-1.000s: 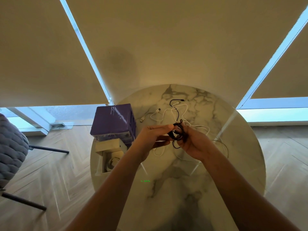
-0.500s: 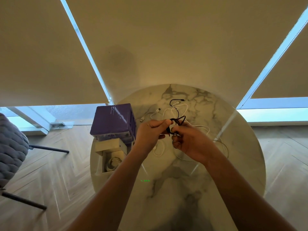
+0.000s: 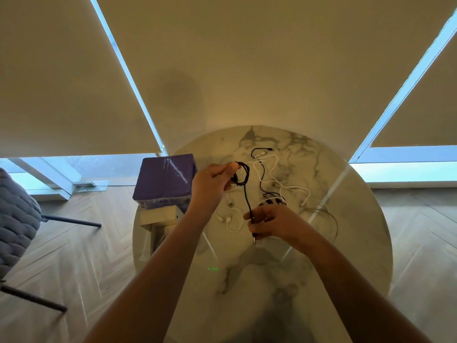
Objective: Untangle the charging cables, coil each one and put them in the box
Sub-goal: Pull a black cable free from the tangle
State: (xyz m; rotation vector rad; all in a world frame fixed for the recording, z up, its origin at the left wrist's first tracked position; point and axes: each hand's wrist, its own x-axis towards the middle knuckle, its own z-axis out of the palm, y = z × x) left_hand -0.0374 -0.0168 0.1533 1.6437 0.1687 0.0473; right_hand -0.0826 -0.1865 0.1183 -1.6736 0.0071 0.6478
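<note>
I see my left hand [image 3: 210, 185] pinching a small coil of the thin black cable [image 3: 246, 191] above the tabletop [image 3: 346, 256] middle, my right hand [image 3: 274, 224] gripping its straight tail, and loose white cables [image 3: 284, 186] beyond, count unclear.

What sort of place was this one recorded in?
Probably a home or apartment room: a round marble table by windows with roller blinds, herringbone wood floor and a grey quilted chair.
</note>
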